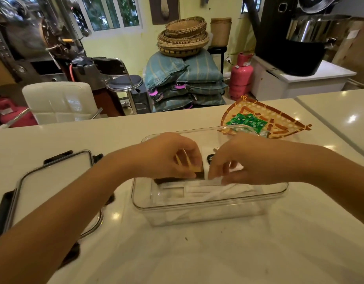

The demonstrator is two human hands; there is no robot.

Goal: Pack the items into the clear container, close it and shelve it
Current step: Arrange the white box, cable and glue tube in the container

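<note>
The clear container (209, 203) stands open on the white counter in front of me. Both hands are over it. My left hand (169, 155) grips a dark packet with a yellow corner (199, 173), held upright inside the container. My right hand (244, 158) pinches thin white sachets (216, 179) just to the right of that packet. More white sachets (205, 190) lie flat on the container's floor. The container's lid (52, 181), clear with black clips, rests on the counter to the left, partly under my left forearm.
A woven tray (279, 119) holding green sachets (248, 120) sits behind the container at the right. A white chair (58, 101) stands beyond the counter's far edge. A seam divides this counter from another on the right.
</note>
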